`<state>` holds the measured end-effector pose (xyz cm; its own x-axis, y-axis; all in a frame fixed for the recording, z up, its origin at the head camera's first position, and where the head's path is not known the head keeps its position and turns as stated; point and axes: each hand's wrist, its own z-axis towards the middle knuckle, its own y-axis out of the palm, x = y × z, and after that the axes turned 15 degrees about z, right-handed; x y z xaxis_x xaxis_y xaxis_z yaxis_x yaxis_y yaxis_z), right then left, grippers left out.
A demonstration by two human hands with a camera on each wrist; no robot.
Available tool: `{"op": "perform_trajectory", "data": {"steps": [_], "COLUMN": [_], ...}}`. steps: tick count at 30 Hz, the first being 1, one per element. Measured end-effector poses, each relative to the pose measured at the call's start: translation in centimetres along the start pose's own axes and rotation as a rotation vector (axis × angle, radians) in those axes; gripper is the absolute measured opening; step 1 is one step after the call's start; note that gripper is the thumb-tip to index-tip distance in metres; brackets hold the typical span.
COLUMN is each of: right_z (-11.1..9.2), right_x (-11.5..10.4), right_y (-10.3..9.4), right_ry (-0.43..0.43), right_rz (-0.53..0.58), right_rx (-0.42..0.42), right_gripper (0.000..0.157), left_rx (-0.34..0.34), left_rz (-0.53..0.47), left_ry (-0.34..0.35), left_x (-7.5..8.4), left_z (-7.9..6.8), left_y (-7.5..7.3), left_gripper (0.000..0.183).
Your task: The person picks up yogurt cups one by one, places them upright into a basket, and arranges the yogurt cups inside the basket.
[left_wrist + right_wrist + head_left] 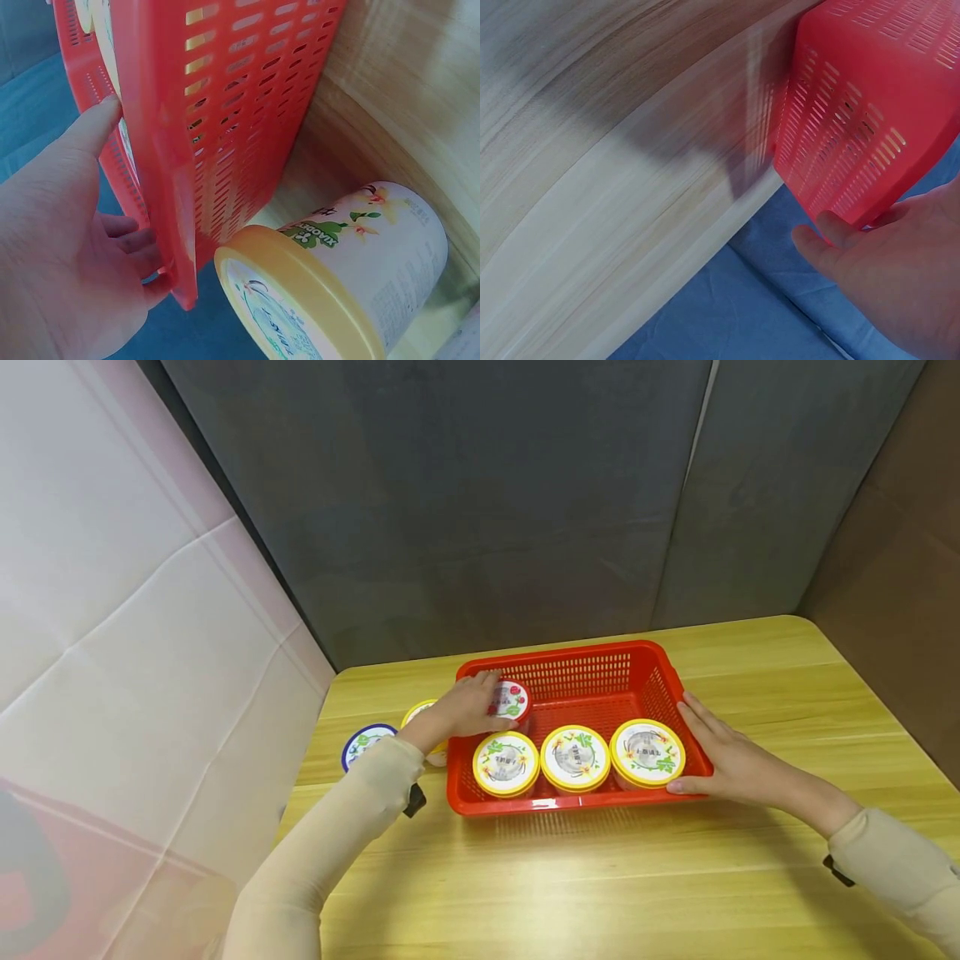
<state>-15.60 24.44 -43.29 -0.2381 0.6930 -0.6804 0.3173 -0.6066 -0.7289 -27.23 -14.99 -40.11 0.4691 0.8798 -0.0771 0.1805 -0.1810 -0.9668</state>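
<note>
A red plastic basket (555, 803) holds three yellow-lidded tubs in its near row, a left tub (506, 765), a middle tub (576, 758) and a right tub (648, 753). My left hand (467, 706) reaches over the left rim and grips a red-lidded tub (513, 700) in the far left corner. Its thumb lies on the near side, fingers on the far side; the basket wall hides that tub in the left wrist view. At the basket's right end, my right hand (731, 762) holds the rim, fingers along the outside and thumb by the near corner.
Left of the basket stand another yellow-lidded tub (375, 255), partly behind my left arm, and a blue-lidded tub (366, 743). All rest on a wooden table (570, 885). Dark fabric (465, 510) hangs behind it and a pale sheet (150, 585) at the left.
</note>
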Motion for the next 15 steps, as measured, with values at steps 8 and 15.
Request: {"op": "perform_trajectory", "data": {"steps": [8,15], "right_z": [0.0,0.1], "right_x": [0.0,0.0], "right_y": [0.1,0.0], "right_ry": [-0.001,0.009], "right_rz": [0.001,0.007], "right_rx": [-0.010,-0.013], "right_gripper": [0.126,0.126], "left_rx": [0.065,0.161], "left_rz": [-0.043,-0.078], "left_ry": [-0.025,-0.078], "left_x": [-1.2,-2.8], "left_z": [-0.9,-2.5], "left_y": [-0.8,-3.0], "left_gripper": [0.102,0.099]}}
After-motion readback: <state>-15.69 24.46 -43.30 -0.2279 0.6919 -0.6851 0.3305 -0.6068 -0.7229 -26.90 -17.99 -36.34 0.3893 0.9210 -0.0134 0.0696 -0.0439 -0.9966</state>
